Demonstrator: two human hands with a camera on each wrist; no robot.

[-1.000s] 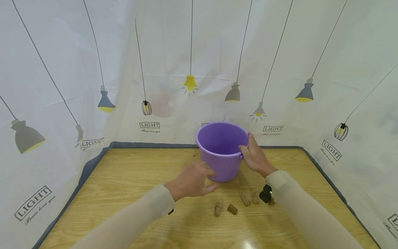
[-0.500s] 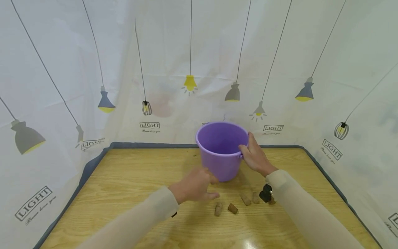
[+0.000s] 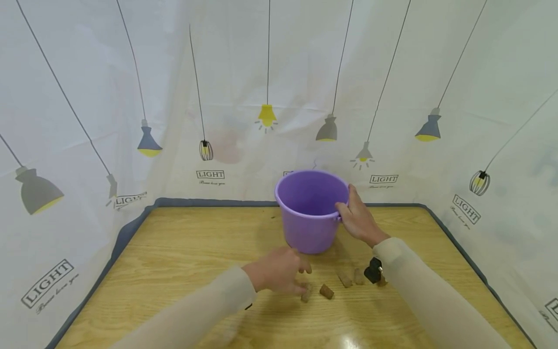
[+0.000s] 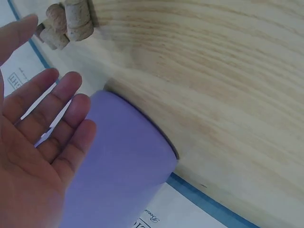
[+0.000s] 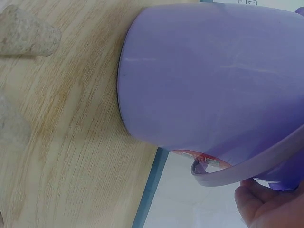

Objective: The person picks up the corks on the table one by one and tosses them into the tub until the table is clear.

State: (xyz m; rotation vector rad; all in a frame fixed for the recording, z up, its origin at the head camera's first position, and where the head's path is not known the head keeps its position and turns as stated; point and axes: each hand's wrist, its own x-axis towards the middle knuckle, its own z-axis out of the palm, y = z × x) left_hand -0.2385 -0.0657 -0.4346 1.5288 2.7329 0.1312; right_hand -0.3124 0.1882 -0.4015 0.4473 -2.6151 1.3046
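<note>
A purple bucket stands upright on the wooden table in the head view. My right hand grips its rim on the right side, thumb over the edge; the right wrist view shows the bucket's handle hanging by the fingers. My left hand is in front of the bucket with nothing in it. In the left wrist view its fingers are spread and slightly bent. Its thumb overlaps the nearest cork in the head view; contact cannot be made out. A darker brown cork lies just right of that one.
More corks lie to the right, among them a pale cork and another pale cork. One cork is partly hidden by the right wrist's black camera. A white printed sheet walls the table at the back and sides.
My left hand has moved right and towards me, away from the bucket's front to the nearest cork. The right hand and the bucket stay in place.
</note>
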